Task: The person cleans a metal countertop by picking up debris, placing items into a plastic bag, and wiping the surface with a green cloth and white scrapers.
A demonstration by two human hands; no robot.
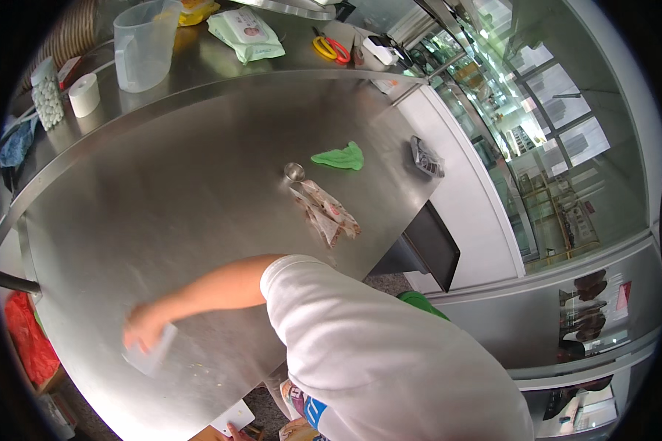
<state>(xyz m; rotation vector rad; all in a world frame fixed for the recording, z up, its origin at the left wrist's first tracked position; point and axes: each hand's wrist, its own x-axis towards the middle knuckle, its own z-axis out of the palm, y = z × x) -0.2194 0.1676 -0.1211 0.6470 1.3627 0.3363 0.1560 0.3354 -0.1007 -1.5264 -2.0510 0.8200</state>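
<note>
My right hand (145, 331), blurred, grips a pale flat scraper (153, 353) against the stainless steel tabletop (198, 149). Small yellowish crumbs (204, 370) lie on the steel to the right of the scraper. My left hand (238, 434) shows only in part at the bottom rim. Its fingers rest on a white flat piece (234, 417) beside the table's edge; what lies under it is hidden. Farther up the table are a small metal cup (294, 172), two printed paper wrappers (328, 212) and a green cloth (339, 157).
A raised shelf along the table's far side holds a plastic measuring jug (146, 49), a wipes pack (246, 34), scissors (331, 48), a paper roll (84, 95) and a jar of white pellets (47, 96). A dark tray (431, 245) stands beyond the right edge. A red bag (27, 336) sits lower left.
</note>
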